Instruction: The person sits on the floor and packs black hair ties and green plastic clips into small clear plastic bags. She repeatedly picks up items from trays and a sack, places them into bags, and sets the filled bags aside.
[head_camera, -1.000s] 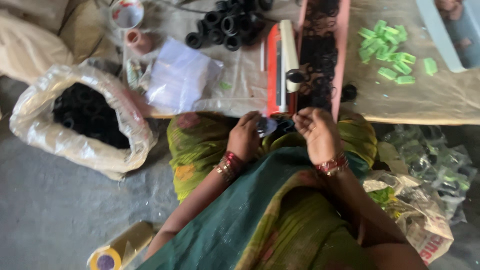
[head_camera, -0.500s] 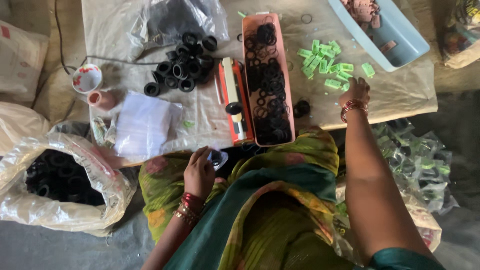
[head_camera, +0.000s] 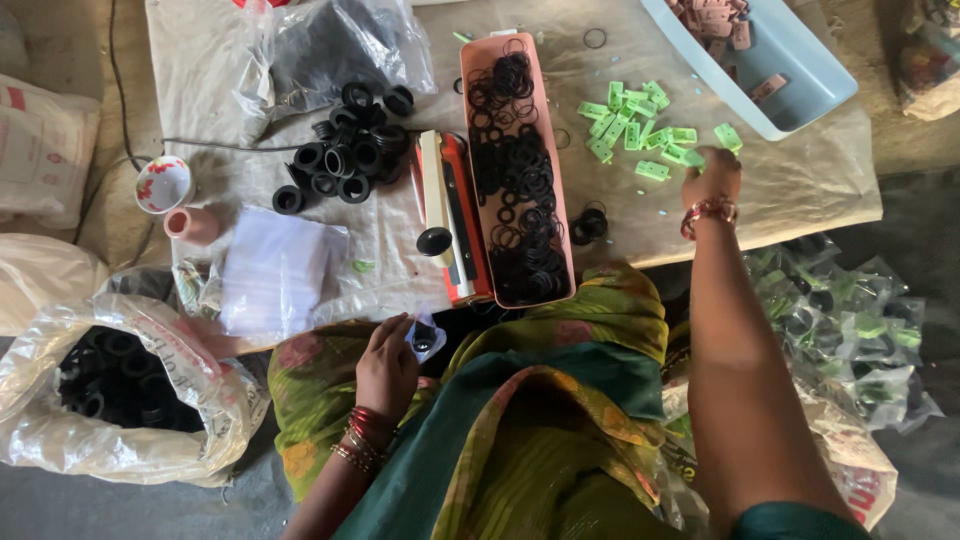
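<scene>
Left hand (head_camera: 385, 365), grip pinching a small clear packet (head_camera: 424, 337) above the lap. Right hand (head_camera: 712, 178), grip narrowed on a green tag (head_camera: 692, 157), reaches to 1 o'clock over the plastic-covered worktop (head_camera: 800, 190). Orange tray (head_camera: 515, 160) of black rings: long axis 12–6 o'clock.
</scene>
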